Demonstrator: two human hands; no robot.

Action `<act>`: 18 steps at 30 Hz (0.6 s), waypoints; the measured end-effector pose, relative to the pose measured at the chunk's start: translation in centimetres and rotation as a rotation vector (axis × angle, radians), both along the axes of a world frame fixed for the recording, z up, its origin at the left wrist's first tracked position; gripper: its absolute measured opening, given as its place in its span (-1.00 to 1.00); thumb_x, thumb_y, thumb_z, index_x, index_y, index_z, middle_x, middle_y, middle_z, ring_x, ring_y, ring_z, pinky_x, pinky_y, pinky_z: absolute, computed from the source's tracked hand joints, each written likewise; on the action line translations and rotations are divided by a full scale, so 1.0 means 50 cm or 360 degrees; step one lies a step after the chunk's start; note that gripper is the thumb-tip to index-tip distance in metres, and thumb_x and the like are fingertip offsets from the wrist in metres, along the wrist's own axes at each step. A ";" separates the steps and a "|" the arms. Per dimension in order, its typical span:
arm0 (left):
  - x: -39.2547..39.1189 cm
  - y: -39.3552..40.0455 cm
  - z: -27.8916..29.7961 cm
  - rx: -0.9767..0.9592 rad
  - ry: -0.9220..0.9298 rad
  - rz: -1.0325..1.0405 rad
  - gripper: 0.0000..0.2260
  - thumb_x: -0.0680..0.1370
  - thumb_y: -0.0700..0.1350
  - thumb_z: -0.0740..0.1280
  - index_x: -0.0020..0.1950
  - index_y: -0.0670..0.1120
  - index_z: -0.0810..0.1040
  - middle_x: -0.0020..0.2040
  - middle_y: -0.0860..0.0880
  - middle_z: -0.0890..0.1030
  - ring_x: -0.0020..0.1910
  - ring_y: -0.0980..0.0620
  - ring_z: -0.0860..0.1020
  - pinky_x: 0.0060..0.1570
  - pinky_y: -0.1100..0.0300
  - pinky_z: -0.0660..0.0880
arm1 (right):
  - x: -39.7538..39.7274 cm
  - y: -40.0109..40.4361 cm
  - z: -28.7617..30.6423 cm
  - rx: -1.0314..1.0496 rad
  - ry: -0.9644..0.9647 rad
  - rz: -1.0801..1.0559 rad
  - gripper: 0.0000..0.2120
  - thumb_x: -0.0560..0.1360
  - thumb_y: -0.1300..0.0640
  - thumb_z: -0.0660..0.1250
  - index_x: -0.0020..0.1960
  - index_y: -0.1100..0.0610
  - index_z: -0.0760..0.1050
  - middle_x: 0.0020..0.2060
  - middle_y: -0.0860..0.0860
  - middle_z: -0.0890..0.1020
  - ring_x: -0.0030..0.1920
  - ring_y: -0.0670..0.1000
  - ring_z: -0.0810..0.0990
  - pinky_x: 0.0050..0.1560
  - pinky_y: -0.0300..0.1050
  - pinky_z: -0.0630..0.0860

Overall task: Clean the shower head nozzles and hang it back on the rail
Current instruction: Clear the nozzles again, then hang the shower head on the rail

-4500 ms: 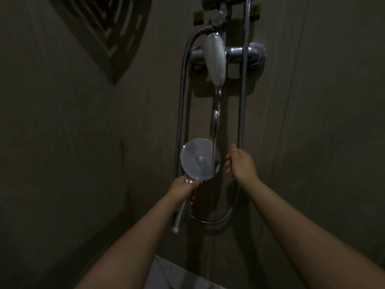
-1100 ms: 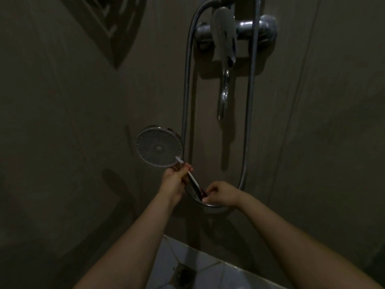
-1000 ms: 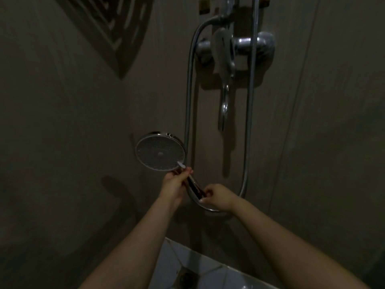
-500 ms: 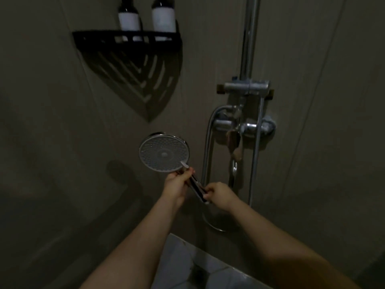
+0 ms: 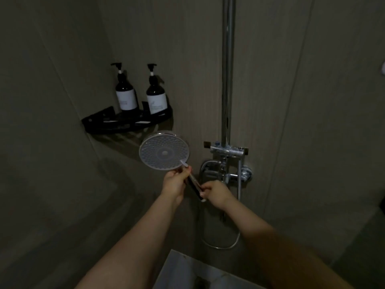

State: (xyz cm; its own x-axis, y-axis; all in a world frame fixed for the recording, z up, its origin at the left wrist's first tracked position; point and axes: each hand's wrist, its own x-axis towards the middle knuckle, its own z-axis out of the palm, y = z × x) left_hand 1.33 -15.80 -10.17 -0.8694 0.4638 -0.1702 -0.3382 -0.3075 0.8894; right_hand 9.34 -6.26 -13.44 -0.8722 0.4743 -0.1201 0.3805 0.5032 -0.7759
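Both your hands are busy: the left hand grips the shower head by its handle, face toward you, left of the rail. The right hand pinches a small brush, tip at the nozzles. You look mid-scrub; next, work across the face.

1. Shower head: pale grey-white round face, patterned with a dense honeycomb of small nozzle dots around a plain central disc; thin chrome rim.
2. Brush: white tip, dark handle.
3. Rail and mixer valve: shiny silver chrome.
4. Hose: silver metal.
5. Two pump bottles: dark bodies, black pumps, white labels.
6. Corner shelf: black.
7. Walls: dull brown-grey panels with faint vertical seams.
8. Floor: pale, whitish.
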 end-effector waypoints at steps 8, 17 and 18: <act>-0.010 0.081 0.092 0.0007 0.0130 -0.0016 -0.86 0.54 -0.32 0.26 -0.16 -0.13 0.49 -0.22 -0.07 0.53 -0.21 0.04 0.51 -0.15 0.23 0.47 | 0.034 0.139 0.046 -0.0130 0.0384 -0.0749 -0.80 0.49 0.18 0.36 0.08 0.24 0.54 -0.09 0.12 0.62 -0.04 0.09 0.59 -0.09 -0.19 0.39; -0.014 0.161 0.147 0.0047 0.0177 -0.0002 -0.83 0.57 -0.31 0.22 -0.19 -0.12 0.47 -0.24 -0.06 0.51 -0.31 0.11 0.54 -0.25 0.32 0.49 | -0.012 0.276 -0.057 -0.0412 0.0109 -0.0439 -0.76 0.46 0.33 0.33 -0.26 0.02 0.47 -0.18 0.13 0.58 -0.06 0.18 0.60 -0.02 -0.04 0.55; -0.015 0.166 0.150 0.0025 0.0195 0.0001 -0.83 0.57 -0.31 0.22 -0.19 -0.12 0.47 -0.23 -0.06 0.51 -0.35 0.15 0.54 -0.31 0.35 0.48 | -0.011 0.272 -0.047 -0.0456 0.0150 -0.0497 -0.74 0.49 0.34 0.30 -0.29 0.04 0.44 -0.25 0.11 0.55 -0.18 0.11 0.56 -0.16 -0.16 0.51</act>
State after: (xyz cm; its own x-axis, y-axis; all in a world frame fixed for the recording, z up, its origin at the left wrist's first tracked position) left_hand 0.58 -7.51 -2.68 -0.8836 0.4650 -0.0554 -0.2269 -0.3216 0.9193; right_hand 8.82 7.36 -15.79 -0.7056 0.6761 -0.2121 0.4011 0.1344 -0.9061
